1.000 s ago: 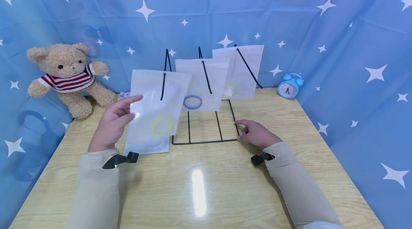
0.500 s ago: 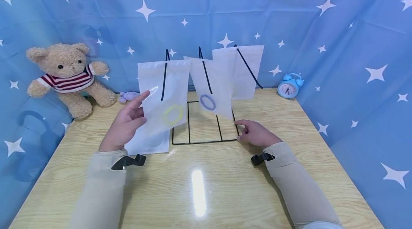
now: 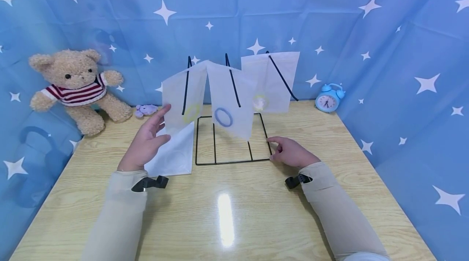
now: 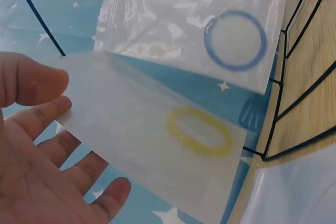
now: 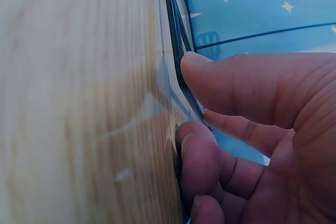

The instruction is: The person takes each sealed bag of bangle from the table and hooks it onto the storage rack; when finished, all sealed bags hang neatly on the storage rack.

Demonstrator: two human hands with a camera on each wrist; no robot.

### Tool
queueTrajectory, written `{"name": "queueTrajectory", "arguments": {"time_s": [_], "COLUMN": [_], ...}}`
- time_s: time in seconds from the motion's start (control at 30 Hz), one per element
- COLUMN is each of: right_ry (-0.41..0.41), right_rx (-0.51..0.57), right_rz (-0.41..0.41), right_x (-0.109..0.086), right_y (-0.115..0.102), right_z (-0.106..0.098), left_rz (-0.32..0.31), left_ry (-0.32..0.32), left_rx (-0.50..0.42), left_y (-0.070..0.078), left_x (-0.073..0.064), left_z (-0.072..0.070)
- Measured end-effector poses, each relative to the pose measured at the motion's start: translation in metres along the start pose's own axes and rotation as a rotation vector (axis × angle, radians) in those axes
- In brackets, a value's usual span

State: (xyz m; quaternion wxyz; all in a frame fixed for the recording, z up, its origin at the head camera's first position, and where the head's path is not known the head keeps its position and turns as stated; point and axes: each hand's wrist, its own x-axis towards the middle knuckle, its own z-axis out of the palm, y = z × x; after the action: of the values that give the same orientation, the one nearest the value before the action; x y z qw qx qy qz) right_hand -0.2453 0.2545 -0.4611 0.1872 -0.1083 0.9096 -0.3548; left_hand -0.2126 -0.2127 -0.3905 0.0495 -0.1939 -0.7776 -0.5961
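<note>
My left hand (image 3: 144, 143) has its fingers extended at the left edge of a clear zip bag (image 3: 179, 94) hanging on the left hook. A yellow ring (image 4: 176, 127) shows in that bag; the thumb stands apart from the fingers. The middle hook carries a second zip bag (image 3: 238, 86) with a blue ring (image 4: 208, 40), tilted, its upper corner meeting the left bag's. A third zip bag (image 3: 282, 77) hangs on the right hook. My right hand (image 3: 293, 152) holds the right front corner of the black wire rack (image 3: 234, 162), thumb on the wire and fingers curled at it.
Another zip bag (image 3: 176, 159) lies flat on the table (image 3: 190, 216), left of the rack. Behind it are a small purple toy (image 3: 146, 109) and a teddy bear (image 3: 80, 90). A blue alarm clock (image 3: 328, 100) stands at the back right, before a starry curtain (image 3: 359, 49).
My left hand has moved right and its fingers have straightened. The left bag has swung right and turned; the middle bag has twisted. My right hand has stayed at the rack.
</note>
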Motion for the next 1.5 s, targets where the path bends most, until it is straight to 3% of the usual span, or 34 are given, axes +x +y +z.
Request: {"name": "queueTrajectory", "arguments": {"time_s": [0.23,0.4,0.5,0.63,0.77,1.0,1.2,1.5], "right_ry": [-0.007,-0.011,-0.009,-0.006,-0.014,-0.022,-0.019,-0.011], "right_rx": [-0.003,0.002,0.003,0.007,0.021,0.027,0.012,-0.001], "right_rz": [-0.001,0.006,0.006,0.002,-0.004,-0.007,-0.004,0.005], "right_x": [0.0,0.0,-0.001,-0.001,-0.001,-0.001,0.0,0.0], "right_y": [0.001,0.001,0.0,0.0,0.0,0.001,0.001,0.001], "right_z": [-0.001,-0.001,0.0,0.0,-0.001,-0.001,-0.001,0.0], "left_rz": [-0.095,-0.218,-0.333,-0.504,-0.6,-0.619,-0.615,-0.622], "left_ry": [0.165,0.203,0.192,0.113,0.022,-0.075,-0.109,-0.165], "left_rx": [-0.017,-0.003,0.055,0.178,0.268,0.326,0.38,0.572], "left_y": [-0.013,-0.029,-0.041,-0.057,-0.068,-0.08,-0.083,-0.083], "left_x": [0.002,0.001,0.0,-0.001,0.0,-0.002,-0.003,-0.002], "left_z": [-0.011,-0.021,-0.027,-0.033,-0.037,-0.04,-0.041,-0.036]}}
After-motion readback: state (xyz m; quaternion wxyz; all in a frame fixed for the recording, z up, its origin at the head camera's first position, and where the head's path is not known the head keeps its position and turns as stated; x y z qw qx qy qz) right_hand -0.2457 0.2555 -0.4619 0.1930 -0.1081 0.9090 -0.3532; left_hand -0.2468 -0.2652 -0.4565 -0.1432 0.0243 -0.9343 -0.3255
